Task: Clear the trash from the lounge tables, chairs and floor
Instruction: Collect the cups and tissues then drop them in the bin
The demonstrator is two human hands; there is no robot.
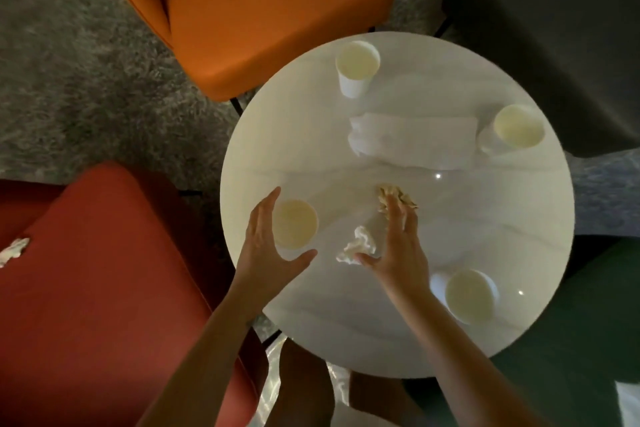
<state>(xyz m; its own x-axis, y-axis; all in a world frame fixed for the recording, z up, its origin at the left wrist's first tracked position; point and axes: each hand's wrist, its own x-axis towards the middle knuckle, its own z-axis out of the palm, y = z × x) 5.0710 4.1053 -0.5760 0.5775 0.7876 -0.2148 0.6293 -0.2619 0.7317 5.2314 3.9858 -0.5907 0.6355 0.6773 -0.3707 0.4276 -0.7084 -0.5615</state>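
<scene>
Trash lies spread over the round white desk (450, 218): four paper cups, a flat folded napkin (415, 140) and two crumpled papers. Your left hand (270, 246) is spread wide, with the fingers straight and the thumb far apart, just beside the near-left cup (294, 224). It seems shaped to take the cup round its wall, but I cannot tell if it touches it. Your right hand (398, 246) lies with straight fingers on the yellowish wad (407, 198), probably to gather it, and the thumb is just beside the white crumpled tissue (358, 244), so maybe both can go in one grasp. The other cups stand upright and well apart: the far cup (356, 66), the right cup (517, 126) and the near-right cup (471, 295). From above I cannot see if they hold liquid. One more white scrap (14, 250) rests on the red chair (104, 288), cut by the left edge. Your fingers cover most of the wad. Under the near rim of the desk something clear and shiny (273, 354) shows; maybe it is a bag, but it is too dark to say.
</scene>
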